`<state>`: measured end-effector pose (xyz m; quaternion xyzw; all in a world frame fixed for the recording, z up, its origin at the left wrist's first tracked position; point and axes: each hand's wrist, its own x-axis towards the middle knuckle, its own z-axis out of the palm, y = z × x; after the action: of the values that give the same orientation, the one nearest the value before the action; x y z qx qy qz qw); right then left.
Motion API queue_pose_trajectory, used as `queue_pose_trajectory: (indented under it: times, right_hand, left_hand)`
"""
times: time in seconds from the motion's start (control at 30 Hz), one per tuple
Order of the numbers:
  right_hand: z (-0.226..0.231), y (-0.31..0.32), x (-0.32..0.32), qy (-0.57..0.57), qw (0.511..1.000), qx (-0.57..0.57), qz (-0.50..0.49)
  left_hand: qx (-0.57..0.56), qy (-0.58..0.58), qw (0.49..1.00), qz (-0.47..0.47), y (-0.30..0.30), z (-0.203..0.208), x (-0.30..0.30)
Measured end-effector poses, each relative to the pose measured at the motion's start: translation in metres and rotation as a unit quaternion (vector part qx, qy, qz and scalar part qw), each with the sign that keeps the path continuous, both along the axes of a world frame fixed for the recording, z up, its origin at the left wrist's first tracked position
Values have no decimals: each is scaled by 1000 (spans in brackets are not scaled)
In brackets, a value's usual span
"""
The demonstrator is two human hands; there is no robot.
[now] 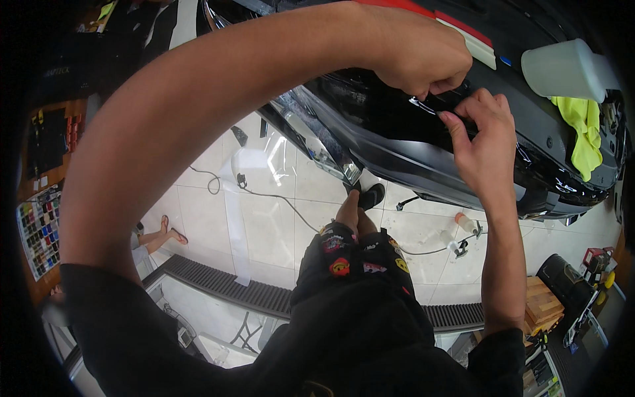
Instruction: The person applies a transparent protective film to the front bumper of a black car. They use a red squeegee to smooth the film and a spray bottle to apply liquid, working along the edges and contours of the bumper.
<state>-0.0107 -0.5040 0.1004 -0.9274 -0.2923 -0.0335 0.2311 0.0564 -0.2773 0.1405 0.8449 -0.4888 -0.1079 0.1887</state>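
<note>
My left hand (423,54) is closed in a fist-like grip above the car's front, its arm arching across the view. My right hand (486,132) pinches close beside it, thumb bent toward the fingers. Between the fingertips, glossy black film (397,112) seems to be pulled up a little, though its edge is mostly hidden by my fingers. The film lies over the dark car bumper (423,155), which has a grey lower band. A long red and white strip (479,49) rests just beyond my left hand.
A whitish bucket (559,69) and a yellow-green cloth (585,135) sit on the car at right. Spray bottles (465,221) and a black cable (284,198) lie on the tiled floor. Another person's feet (173,235) show at left. A wooden box (542,303) stands at lower right.
</note>
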Motion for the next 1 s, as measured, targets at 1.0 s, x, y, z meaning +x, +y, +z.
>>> queue_pose_trajectory:
  times: [1.0]
  right_hand:
    - [-19,35,-108,403,543,673,-298]
  left_hand:
    - [138,134,978,80,-13,11,-2]
